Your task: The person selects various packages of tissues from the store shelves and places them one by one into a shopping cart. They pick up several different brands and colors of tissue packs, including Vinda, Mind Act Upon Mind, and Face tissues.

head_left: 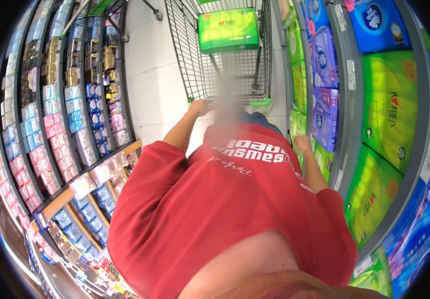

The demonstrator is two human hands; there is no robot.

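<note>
My left hand is closed around the left end of the shopping cart's handle. The wire shopping cart, with green trim, stands in front of me. Inside it lies a green and yellow tissue pack. My right hand hangs off the handle at my right side, close to the shelf of tissue packs. Its fingers look curled, with nothing visible in them. A grey blur hides the middle of the handle.
On the right, shelves hold green tissue packs, purple packs and blue packs. To the left, racks carry rows of small pink packs. Part of another cart shows at the upper left. Pale tiles cover the aisle floor.
</note>
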